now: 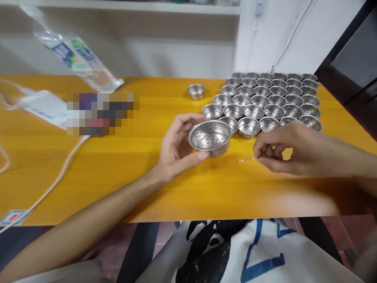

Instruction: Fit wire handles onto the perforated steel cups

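Handling of a perforated metal cup [209, 138]. The left grip [173, 148], thumb and fingers curved around its side, holds it mouth-up above the tabletop [153, 102], just before the near-left corner of the cup array [259, 101]. The right grip [294, 138], fingertips pinched together before the array's near-right part, has hold of a slender piece [246, 160] I cannot identify from here. A lone cup [196, 93] stands left of the array; farther left, a bottle [79, 59].

Yellow-orange table [188, 196] is filling mid-view. Perforated metal cups [273, 112] are standing in close rows at 2 o'clock; 1 lone cup [196, 93] is sitting apart at 12. Labelled clear bottle [76, 55] is resting at 10, white box [44, 105] is lying at 9, white cable [63, 173] is trailing over sticker [11, 217] at 8.
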Available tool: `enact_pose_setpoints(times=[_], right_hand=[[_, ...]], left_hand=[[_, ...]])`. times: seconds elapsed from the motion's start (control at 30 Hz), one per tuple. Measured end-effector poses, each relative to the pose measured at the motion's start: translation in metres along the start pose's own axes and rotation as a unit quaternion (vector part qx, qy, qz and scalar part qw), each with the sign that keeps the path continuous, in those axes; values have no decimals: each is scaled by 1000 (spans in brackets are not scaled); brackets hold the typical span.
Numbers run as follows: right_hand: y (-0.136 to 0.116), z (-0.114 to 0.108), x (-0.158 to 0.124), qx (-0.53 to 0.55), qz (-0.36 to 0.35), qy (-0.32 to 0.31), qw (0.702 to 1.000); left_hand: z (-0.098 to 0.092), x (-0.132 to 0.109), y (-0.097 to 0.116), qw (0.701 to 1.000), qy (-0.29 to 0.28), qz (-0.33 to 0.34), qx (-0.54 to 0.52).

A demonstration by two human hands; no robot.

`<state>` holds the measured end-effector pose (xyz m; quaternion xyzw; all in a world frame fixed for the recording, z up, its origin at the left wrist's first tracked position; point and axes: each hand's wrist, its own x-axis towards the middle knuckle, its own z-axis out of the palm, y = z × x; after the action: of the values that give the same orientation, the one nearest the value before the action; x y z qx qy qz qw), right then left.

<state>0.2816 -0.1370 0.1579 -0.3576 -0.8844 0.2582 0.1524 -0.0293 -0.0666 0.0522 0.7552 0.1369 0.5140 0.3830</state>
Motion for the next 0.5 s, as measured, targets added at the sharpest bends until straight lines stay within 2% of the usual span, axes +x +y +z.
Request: enact_pose_setpoints(times=[0.1, 0.17, 0.37, 0.5], right_hand=[[-4, -5, 3, 106, -6, 120, 987], [-3, 2, 7, 158, 10, 160, 974], [5, 26, 17, 246, 32, 92, 964], [9, 29, 18, 246, 41, 96, 964]], left_hand=[[4, -2, 4, 1000, -10, -8, 6], [11, -4, 9, 1000, -23, -2, 14], [31, -10, 16, 998, -57, 20, 21], [35, -12, 15, 997, -61, 23, 32]])
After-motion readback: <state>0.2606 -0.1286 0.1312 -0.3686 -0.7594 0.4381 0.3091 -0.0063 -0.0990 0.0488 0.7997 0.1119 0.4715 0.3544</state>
